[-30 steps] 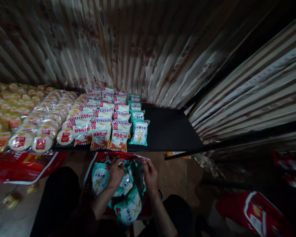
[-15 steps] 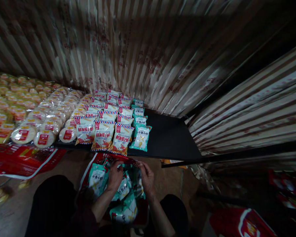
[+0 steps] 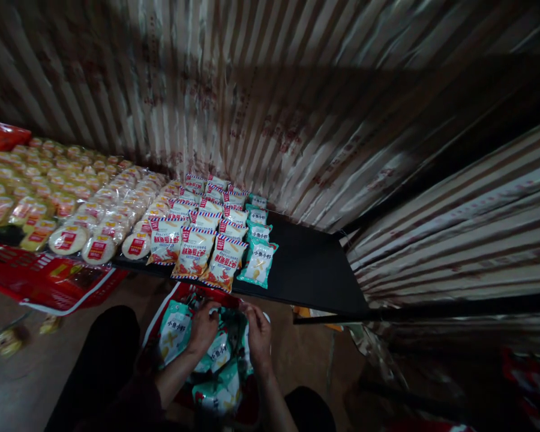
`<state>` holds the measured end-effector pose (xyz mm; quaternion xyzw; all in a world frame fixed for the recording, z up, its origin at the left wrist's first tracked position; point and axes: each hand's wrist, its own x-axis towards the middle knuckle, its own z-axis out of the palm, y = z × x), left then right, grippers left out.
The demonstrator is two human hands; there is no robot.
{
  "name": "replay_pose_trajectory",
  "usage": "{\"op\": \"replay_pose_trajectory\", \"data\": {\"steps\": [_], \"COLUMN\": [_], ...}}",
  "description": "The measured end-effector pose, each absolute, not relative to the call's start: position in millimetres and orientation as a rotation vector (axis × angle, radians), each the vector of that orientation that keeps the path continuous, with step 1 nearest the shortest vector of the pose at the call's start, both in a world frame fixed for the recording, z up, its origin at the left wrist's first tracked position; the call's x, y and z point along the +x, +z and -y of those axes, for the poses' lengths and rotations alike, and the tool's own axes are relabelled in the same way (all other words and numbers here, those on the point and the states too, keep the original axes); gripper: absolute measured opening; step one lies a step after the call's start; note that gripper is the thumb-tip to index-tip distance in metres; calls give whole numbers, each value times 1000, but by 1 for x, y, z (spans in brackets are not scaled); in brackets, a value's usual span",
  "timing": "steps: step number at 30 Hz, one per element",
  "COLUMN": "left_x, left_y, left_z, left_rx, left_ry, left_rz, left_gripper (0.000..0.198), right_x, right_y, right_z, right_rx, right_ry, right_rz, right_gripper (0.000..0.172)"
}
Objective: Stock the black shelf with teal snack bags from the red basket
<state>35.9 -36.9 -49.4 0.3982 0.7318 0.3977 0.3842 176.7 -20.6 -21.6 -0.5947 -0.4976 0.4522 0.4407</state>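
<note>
teal snack packets (image 3: 173,333) lie heaped under left hand (image 3: 202,327) and right hand (image 3: 257,336), both pinching one.

The snack packets (image 3: 174,333) in the sack (image 3: 185,295) are teal with a white panel, dark lettering and yellow shapes. The sack is red with a white edge. A row of matching teal packets (image 3: 257,268) lies on the black table (image 3: 315,273). Beside them, the bordered packets (image 3: 193,259) are white and orange with red lettering, under a top band of red, white and blue diagonal stripes. The round cakes (image 3: 67,240) are pale cream with red labels, and the yellow packets (image 3: 38,234) carry red labels too. The wall covering (image 3: 261,102) is striped cream and brown with faded red motifs. A red bag (image 3: 49,279) has a white border. The floor (image 3: 31,384) is dull brown.
</note>
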Motion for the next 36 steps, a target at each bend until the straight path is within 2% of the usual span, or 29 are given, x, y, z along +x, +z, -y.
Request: {"op": "replay_pose_trajectory", "data": {"steps": [7,16,24,36], "left_x": [57,59,65,62], "left_y": [-39,-42,-31,-36], "left_z": [47,59,50,46], "left_rx": [1136,1141,1107,1001], "left_ry": [995,986,1022,1046], "left_rz": [-1780,-1763,-1751,-1809], "left_gripper": [34,33,32,31], "right_x": [194,219,226,220], "right_y": [1,-12,-1,8], "right_z": [29,73,61,39], "right_rx": [-1436,-1500,-1502,-1432], "right_ry": [1037,1072,985,1091], "right_rz": [1268,1124,1121,1244], "right_gripper": [33,33,36,36]}}
